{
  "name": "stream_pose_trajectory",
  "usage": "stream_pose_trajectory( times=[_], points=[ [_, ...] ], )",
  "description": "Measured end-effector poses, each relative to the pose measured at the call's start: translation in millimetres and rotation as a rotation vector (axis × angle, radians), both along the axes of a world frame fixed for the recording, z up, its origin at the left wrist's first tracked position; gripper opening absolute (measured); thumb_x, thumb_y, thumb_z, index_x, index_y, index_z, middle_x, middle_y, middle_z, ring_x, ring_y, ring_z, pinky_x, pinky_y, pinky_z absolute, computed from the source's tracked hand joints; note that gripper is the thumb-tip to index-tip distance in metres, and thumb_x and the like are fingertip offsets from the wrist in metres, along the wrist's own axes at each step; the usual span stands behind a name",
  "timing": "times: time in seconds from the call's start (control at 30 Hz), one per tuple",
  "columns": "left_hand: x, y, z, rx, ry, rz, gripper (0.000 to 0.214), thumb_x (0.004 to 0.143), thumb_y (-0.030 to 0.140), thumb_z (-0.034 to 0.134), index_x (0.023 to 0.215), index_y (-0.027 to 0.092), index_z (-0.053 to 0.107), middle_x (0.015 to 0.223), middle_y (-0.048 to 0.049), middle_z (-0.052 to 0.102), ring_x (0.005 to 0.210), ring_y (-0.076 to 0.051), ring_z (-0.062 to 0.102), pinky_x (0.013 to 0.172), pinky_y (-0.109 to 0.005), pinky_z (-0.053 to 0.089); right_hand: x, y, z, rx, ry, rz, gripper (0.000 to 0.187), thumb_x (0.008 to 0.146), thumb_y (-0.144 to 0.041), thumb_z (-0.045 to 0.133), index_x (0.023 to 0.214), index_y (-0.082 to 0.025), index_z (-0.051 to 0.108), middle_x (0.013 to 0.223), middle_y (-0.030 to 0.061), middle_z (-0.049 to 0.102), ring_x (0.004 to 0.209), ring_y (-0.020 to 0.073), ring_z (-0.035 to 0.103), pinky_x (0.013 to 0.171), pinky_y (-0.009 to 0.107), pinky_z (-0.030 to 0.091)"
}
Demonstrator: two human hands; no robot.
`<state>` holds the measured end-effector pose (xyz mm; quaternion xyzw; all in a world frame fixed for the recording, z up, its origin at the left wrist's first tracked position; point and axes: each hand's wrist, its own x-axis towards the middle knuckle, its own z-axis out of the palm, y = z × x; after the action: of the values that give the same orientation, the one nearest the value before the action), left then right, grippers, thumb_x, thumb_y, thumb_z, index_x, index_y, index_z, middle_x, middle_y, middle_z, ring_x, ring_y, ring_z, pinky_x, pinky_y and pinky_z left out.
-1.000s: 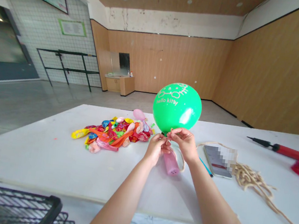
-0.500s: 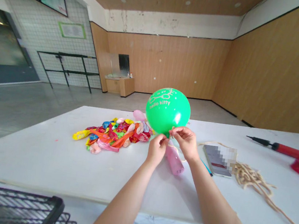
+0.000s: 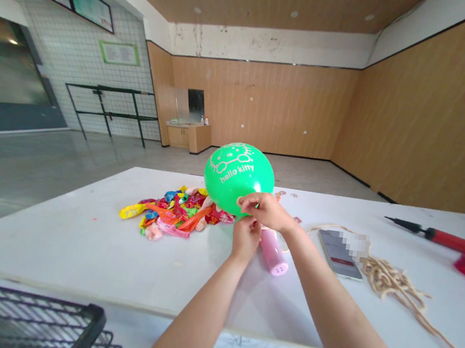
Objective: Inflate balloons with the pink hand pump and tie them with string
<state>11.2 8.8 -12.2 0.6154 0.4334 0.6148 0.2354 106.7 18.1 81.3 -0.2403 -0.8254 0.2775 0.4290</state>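
A blown-up green balloon (image 3: 236, 175) with white "hello kitty" print floats just above the white table (image 3: 78, 239), in front of me. My left hand (image 3: 246, 240) is closed on the balloon's neck from below. My right hand (image 3: 265, 209) crosses over it, fingers pinched on the neck right at the balloon's base. The neck itself is hidden by my fingers. A pink cylinder-shaped pump (image 3: 273, 252) lies on the table just right of my left hand.
A heap of several limp coloured balloons (image 3: 171, 214) lies left of the hands. A phone (image 3: 339, 254) and a tangle of beige cord (image 3: 394, 281) lie to the right, a red hand pump (image 3: 450, 242) beyond. A black wire basket (image 3: 24, 321) sits at lower left.
The balloon has come down and moved left. My right hand has swung leftward over my left hand, which has dropped beneath it. The view has shifted slightly.
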Motion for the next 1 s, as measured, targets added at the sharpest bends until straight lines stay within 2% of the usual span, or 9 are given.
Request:
stream_pose_trajectory(
  times=[0.07,0.17,0.3,0.43,0.6,0.77,0.83,0.93,1.0],
  points=[
    [1.2,0.7,0.0,-0.099,-0.174,-0.048,0.014,0.074,0.022,0.058,0.061,0.017,0.059,0.050,0.0015,0.052,0.041,-0.012,0.048,0.041,-0.023,0.038,1.8,3.3,2.5,0.024,-0.070,-0.046,0.019,0.065,-0.011,0.047,0.060,-0.019,0.063,0.073,0.0005,0.068,0.081,0.0167,0.065,0.071,0.025,0.047],
    [1.2,0.8,4.8,-0.171,-0.383,-0.094,0.012,0.071,0.027,0.060,0.066,0.017,0.061,0.052,0.0027,0.053,0.039,-0.011,0.048,0.039,-0.023,0.040,14.2,8.8,-6.1,0.032,0.066,-0.224,0.023,0.060,-0.011,0.041,0.059,-0.019,0.063,0.072,0.0018,0.068,0.075,0.0156,0.063,0.068,0.024,0.047],
    [1.4,-2.7,13.4,-0.246,-0.521,-0.151,0.015,0.067,0.030,0.066,0.064,0.015,0.062,0.054,0.0020,0.055,0.042,-0.009,0.049,0.040,-0.022,0.042,32.4,15.8,-36.0,-0.101,0.253,-0.386,0.026,0.058,-0.016,0.040,0.063,-0.019,0.065,0.068,0.0030,0.067,0.068,0.0166,0.063,0.061,0.025,0.048],
    [2.7,-6.6,20.3,-0.389,-0.712,-0.222,0.017,0.063,0.028,0.072,0.066,0.013,0.064,0.055,0.0010,0.058,0.042,-0.006,0.048,0.040,-0.017,0.040,34.5,17.4,-64.9,-0.252,0.203,-0.455,0.028,0.058,-0.019,0.045,0.068,-0.016,0.072,0.067,0.0042,0.069,0.062,0.0160,0.061,0.060,0.026,0.046],
    [-0.9,-10.8,35.3,-0.525,-0.983,-0.431,0.010,0.066,0.014,0.073,0.068,0.009,0.064,0.055,0.0010,0.056,0.041,-0.001,0.045,0.038,-0.010,0.036,23.2,13.7,-73.7,-0.380,0.178,-0.351,0.023,0.062,-0.027,0.054,0.067,-0.015,0.072,0.059,0.0007,0.064,0.055,0.0122,0.052,0.053,0.023,0.038],
    [-7.1,-15.0,47.8,-0.684,-1.139,-0.656,0.007,0.076,0.004,0.062,0.071,0.008,0.061,0.056,0.0009,0.054,0.041,0.000,0.044,0.036,-0.006,0.035,14.5,12.5,-71.7,-0.549,0.260,-0.249,0.020,0.061,-0.035,0.063,0.061,-0.016,0.065,0.045,-0.0057,0.047,0.044,0.0062,0.034,0.044,0.021,0.025],
    [-9.6,-15.4,49.3,-0.709,-1.161,-0.686,0.011,0.078,0.002,0.059,0.070,0.009,0.060,0.056,0.0009,0.054,0.040,0.000,0.043,0.036,-0.006,0.035,12.2,11.7,-71.1,-0.609,0.294,-0.197,0.024,0.062,-0.039,0.065,0.066,-0.016,0.064,0.044,-0.0069,0.044,0.040,0.0052,0.029,0.041,0.021,0.020],
    [-13.2,-13.9,47.8,-0.711,-1.142,-0.660,0.012,0.080,0.003,0.057,0.070,0.010,0.062,0.057,0.0002,0.055,0.039,0.000,0.042,0.036,-0.007,0.037,9.6,9.3,-68.8,-0.735,0.425,-0.038,0.032,0.058,-0.040,0.073,0.078,-0.016,0.064,0.054,-0.0052,0.052,0.043,0.0054,0.035,0.040,0.020,0.022],
    [-15.3,-12.3,45.5,-0.713,-1.114,-0.633,0.013,0.080,0.004,0.057,0.071,0.010,0.063,0.058,-0.0012,0.056,0.039,-0.001,0.042,0.036,-0.009,0.038,8.4,7.4,-66.7,-0.782,0.486,0.038,0.035,0.056,-0.040,0.077,0.078,-0.018,0.061,0.059,-0.0048,0.055,0.045,0.0055,0.039,0.041,0.019,0.024]
  ],
)
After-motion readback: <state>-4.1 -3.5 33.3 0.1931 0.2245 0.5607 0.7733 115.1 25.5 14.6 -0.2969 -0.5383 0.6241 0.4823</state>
